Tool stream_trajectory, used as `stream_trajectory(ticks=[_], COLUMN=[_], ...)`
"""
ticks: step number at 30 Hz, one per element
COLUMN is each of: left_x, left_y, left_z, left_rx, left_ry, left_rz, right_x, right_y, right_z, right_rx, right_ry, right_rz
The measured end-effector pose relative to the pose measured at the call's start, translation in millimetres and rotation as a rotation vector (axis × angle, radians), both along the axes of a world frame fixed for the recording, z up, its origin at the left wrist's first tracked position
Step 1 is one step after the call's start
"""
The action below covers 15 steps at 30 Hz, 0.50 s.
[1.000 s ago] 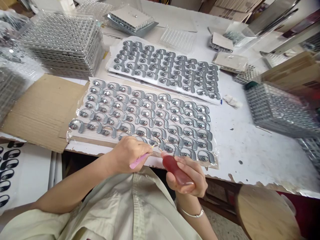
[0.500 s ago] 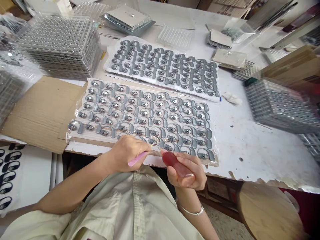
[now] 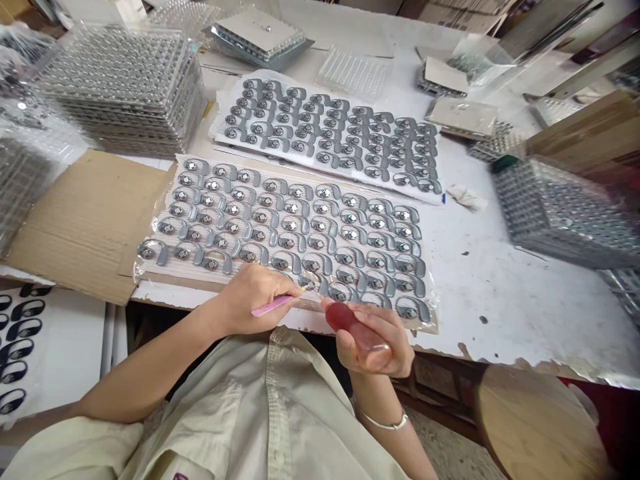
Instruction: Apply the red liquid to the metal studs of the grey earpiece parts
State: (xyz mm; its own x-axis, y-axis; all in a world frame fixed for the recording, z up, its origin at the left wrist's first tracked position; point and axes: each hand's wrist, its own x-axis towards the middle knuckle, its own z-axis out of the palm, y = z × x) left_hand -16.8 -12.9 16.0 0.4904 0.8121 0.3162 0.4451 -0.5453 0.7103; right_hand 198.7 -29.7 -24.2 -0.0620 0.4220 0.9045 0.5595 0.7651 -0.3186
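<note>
Grey ear-hook pieces (image 3: 350, 233) with shiny round metal centres are laid out in close rows on a clear plastic sheet (image 3: 143, 273), near the front edge of a white desk (image 3: 480, 307). One piece (image 3: 309, 283) in the front rows is attended to at close quarters. A slim pink-handled tool (image 3: 273, 305) is clenched like a pen in the left hand (image 3: 255, 297), its fine pale tip held at that piece; whether contact is made cannot be told. A translucent red bottle (image 3: 355, 327) is grasped in the right hand (image 3: 370, 350), its narrow end pointed toward the same spot. A silver bangle (image 3: 383, 421) is worn on the right wrist.

Each piece is judged to be light and stiff but easily nudged out of line. The polished centres look prone to marking, so the grey hook would be the better place to take hold.

A second sheet of pieces on a white board (image 3: 220, 127) is laid toward the back edge of the desk. Stacked clear trays (image 3: 120, 87) are piled beyond a cardboard sheet (image 3: 85, 227) at the left, and more (image 3: 555, 213) are piled at the right edge.

Compared with the view a second earlier, the pink handle is swung lower and flatter, while the red bottle is held much as before.
</note>
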Motion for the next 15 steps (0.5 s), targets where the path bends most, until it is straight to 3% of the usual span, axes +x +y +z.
stream_trajectory(ticks=[15], left_x=[-2.4], left_y=[6.3], left_z=[-2.5], left_rx=[-0.087], left_ry=[-0.054], left_rz=[0.025], right_x=[0.7], right_y=[2.0], right_z=[-1.6], right_rx=[0.002], right_ry=[0.012], right_rz=[0.022])
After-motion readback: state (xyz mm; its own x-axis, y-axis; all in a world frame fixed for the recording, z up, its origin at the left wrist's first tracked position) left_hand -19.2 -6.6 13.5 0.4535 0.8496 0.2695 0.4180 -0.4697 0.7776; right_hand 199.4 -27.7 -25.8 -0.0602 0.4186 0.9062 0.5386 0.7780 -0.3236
